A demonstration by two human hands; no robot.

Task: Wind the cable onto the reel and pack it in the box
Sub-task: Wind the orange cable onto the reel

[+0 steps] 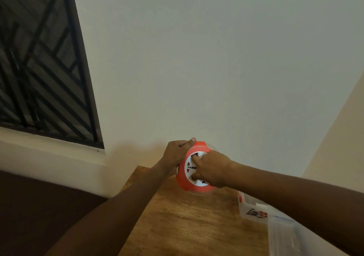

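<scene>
An orange cable reel (189,184) with a white socket face is held up above the far end of a wooden table (177,226). My left hand (176,154) grips the reel's upper left rim. My right hand (211,168) lies over the white face, its fingers curled into the recesses of the centre. No loose cable shows; the reel's winding groove is hidden. A white printed box (253,210) lies on the table at the right, partly under my right forearm.
A clear plastic bag (285,236) lies by the box at the table's right edge. A plain wall stands right behind the reel. A barred window (39,68) fills the upper left, with a dark surface below it left of the table.
</scene>
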